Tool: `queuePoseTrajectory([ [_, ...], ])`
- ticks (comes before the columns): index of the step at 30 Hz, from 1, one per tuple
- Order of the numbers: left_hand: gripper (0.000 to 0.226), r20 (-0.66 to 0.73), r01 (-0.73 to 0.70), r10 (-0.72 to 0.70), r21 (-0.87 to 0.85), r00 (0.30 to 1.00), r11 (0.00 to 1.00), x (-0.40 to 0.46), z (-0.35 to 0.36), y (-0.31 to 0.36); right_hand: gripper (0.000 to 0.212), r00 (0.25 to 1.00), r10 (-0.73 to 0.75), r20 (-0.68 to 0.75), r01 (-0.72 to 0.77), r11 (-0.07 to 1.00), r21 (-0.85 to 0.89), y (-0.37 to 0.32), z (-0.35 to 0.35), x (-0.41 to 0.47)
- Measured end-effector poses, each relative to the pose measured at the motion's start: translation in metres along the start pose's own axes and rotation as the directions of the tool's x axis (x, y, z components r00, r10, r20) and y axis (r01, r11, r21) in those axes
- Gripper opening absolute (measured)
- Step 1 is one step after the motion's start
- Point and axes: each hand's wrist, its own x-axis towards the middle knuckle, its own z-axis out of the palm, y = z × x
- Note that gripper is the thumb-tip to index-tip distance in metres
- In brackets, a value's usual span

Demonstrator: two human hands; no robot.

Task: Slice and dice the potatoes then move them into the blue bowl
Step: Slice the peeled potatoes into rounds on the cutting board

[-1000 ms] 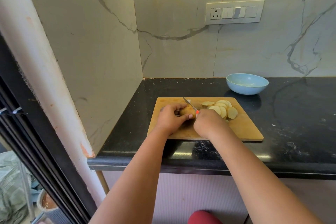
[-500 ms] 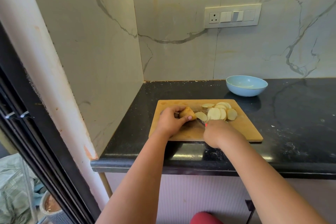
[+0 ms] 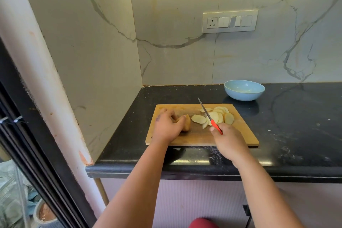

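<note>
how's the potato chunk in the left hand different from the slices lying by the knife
The potato chunk is thick and shows brown skin; the potato slices are thin, flat and pale. The left hand holds the chunk at the cutting board's left side; the slices lie loose and overlapping toward its right, under the knife held in the right hand. Both rest on the board, none in the blue bowl.

Both bare forearms reach forward from the near edge. The left hand [image 3: 167, 127] lies palm down, fingers curled (gripping); the right hand [image 3: 228, 139], further right, is fisted.
</note>
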Motion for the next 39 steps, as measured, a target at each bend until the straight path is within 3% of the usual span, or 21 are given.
queuePoseTrajectory([
  [5,0.03,-0.002,0.051,-0.051,0.012,0.999,0.999,-0.003,0.0,0.003,0.022,0.972,-0.088,-0.216,0.094,0.995,0.02,-0.007,0.024,-0.005],
  [7,0.03,0.005,0.017,-0.016,-0.027,1.0,1.0,-0.002,0.003,0.0,0.031,0.959,-0.123,-0.254,0.139,0.989,0.045,-0.009,0.033,-0.01],
  [11,0.031,0.075,-0.094,0.095,-0.024,0.993,0.995,0.003,0.004,-0.003,0.038,0.945,-0.186,-0.268,0.192,0.981,-0.003,-0.009,0.045,-0.017],
  [22,0.046,0.038,-0.063,0.066,-0.071,0.997,0.996,0.0,-0.002,-0.006,0.038,0.941,-0.231,-0.248,0.221,0.973,-0.07,-0.008,0.046,-0.014],
  [25,0.053,0.048,-0.101,0.099,0.026,0.994,0.995,0.0,-0.001,-0.003,0.036,0.938,-0.243,-0.249,0.236,0.97,-0.059,-0.006,0.048,-0.015],
  [33,0.044,0.127,-0.2,0.201,-0.024,0.971,0.98,0.006,0.001,-0.01,0.035,0.932,-0.225,-0.284,0.221,0.974,-0.046,-0.006,0.048,-0.014],
  [39,0.02,0.042,-0.148,0.154,-0.115,0.987,0.982,0.006,0.0,-0.009,0.037,0.933,-0.218,-0.288,0.205,0.976,-0.074,-0.01,0.052,-0.016],
])
